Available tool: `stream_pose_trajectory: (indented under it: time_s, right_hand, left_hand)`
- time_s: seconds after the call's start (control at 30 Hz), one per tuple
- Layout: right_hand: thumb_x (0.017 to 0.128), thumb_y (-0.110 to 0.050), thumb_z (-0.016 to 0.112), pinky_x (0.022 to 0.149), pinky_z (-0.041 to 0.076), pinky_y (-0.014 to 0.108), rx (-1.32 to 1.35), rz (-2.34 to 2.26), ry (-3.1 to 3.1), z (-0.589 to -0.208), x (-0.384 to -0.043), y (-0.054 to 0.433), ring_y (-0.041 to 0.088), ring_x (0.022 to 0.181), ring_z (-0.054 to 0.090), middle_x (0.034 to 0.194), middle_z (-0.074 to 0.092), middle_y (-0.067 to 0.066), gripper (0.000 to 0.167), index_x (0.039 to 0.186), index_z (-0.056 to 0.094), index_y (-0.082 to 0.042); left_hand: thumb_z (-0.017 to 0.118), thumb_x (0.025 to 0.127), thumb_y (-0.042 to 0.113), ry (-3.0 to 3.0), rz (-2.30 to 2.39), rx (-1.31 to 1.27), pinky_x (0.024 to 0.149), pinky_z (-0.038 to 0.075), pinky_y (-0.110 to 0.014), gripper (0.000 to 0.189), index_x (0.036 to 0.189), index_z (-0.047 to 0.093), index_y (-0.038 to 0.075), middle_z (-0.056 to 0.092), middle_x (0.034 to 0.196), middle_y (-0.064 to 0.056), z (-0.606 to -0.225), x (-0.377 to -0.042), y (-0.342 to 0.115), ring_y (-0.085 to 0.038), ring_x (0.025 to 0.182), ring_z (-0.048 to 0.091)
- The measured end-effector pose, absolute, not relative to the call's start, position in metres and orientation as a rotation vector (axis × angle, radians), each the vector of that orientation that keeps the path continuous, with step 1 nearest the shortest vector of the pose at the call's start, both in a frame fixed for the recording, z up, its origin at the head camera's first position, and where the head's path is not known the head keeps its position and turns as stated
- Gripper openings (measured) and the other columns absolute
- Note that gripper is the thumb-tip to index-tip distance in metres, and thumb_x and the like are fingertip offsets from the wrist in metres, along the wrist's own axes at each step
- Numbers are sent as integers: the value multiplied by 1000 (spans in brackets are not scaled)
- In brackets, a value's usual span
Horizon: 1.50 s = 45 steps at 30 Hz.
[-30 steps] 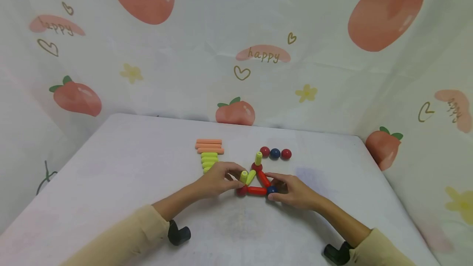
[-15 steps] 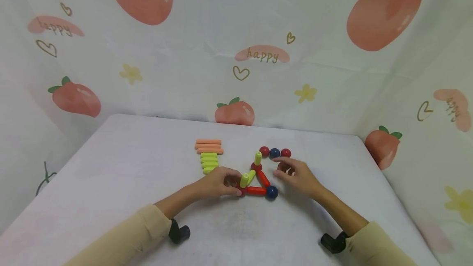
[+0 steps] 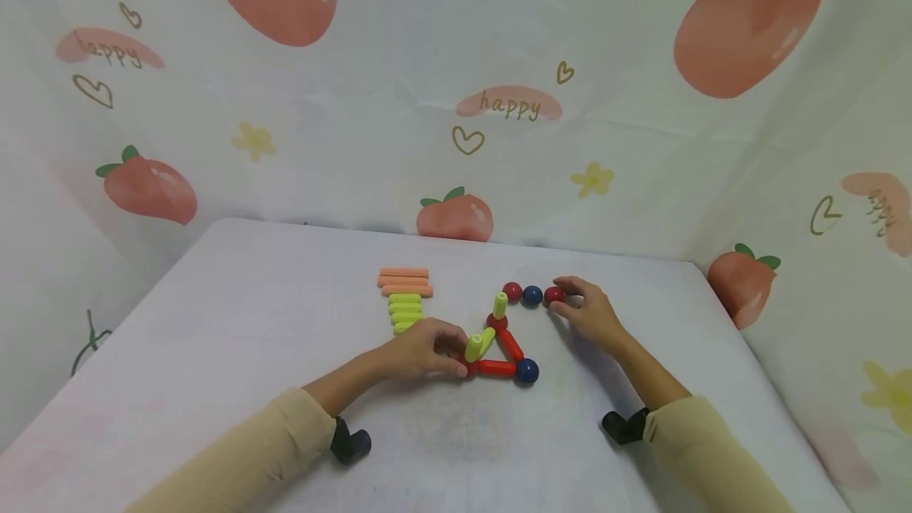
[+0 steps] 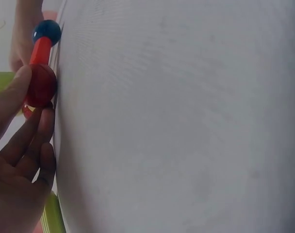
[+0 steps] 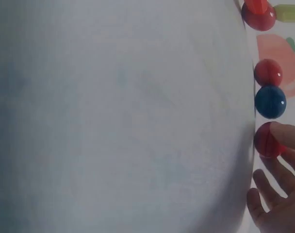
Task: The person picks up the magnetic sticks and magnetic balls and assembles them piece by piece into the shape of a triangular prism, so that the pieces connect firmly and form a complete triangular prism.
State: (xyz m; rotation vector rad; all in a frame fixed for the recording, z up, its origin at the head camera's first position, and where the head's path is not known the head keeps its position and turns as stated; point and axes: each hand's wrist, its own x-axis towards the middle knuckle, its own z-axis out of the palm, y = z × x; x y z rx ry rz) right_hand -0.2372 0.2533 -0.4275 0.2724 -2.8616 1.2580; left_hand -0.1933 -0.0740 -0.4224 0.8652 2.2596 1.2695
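Note:
A triangle of rods and balls lies on the table: two red rods [image 3: 497, 369], a lime-green rod, a dark blue ball [image 3: 526, 371] and two red balls. Lime-green rods [image 3: 501, 305] stand up from both of its red balls. My left hand [image 3: 422, 351] pinches the triangle's left red ball [image 4: 42, 86] between thumb and fingers. Farther back, my right hand [image 3: 591, 313] grips a loose red ball [image 5: 269, 140] at the right end of a short row, thumb on one side and fingers on the other. Beside it sit a blue ball [image 3: 532, 296] and another red ball [image 3: 512, 292].
Orange rods [image 3: 404, 282] lie stacked side by side behind several lime-green rods [image 3: 406, 309], left of the triangle. A printed curtain [image 3: 342, 149] hangs behind the white table [image 3: 271, 307]. Each wrist carries a black camera mount [image 3: 351, 443].
My right hand has left the triangle's blue ball, moved back and to the right, and taken hold of the end red ball. My left hand stays at the triangle's left red ball.

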Motion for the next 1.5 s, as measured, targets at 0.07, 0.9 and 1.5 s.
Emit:
stream_pose_trajectory:
  time_s: [0.07,0.9,1.5]
  right_hand:
    - [94,-9,67,107,38,57,259,1253,-2853,-427,-238,254,41,124,52,129,60,25,45,135,53,4]
    - [92,-23,72,90,51,45,759,1321,-2660,-380,-210,189,24,114,62,126,67,8,47,135,57,-11]
    - [93,-15,67,101,42,61,485,1261,-2878,-411,-241,224,41,128,49,139,55,23,54,143,48,-2]
  left_hand:
    - [78,87,17,2260,1262,874,85,53,-23,25,112,72,17,70,100,9,-422,-193,-73,-10,92,63]
    - [77,88,18,2249,1258,911,89,52,-23,21,107,69,17,69,99,10,-426,-194,-74,-8,94,63]
    - [77,88,16,2261,1250,905,88,51,-22,20,106,69,16,69,98,9,-424,-192,-74,-9,94,63]
